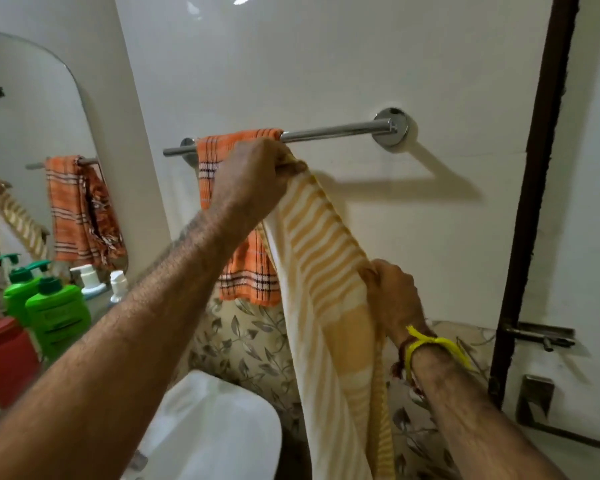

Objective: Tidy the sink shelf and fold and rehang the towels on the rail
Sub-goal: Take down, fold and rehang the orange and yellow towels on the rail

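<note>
A chrome towel rail (333, 131) runs across the white wall. An orange checked towel (246, 271) hangs folded over its left end. My left hand (253, 174) grips the top corner of a yellow-and-white striped towel (326, 271) just below the rail, in front of the orange towel. My right hand (392, 292), with a yellow thread on the wrist, pinches the striped towel's right edge lower down. The rest of that towel hangs down past the frame's bottom.
A mirror (32, 140) on the left reflects the orange towel. Below it the sink shelf holds green pump bottles (56, 317), white bottles (90, 278) and a red container (4, 358). A white sink (215, 424) lies below. A dark door frame (534, 202) with a latch stands right.
</note>
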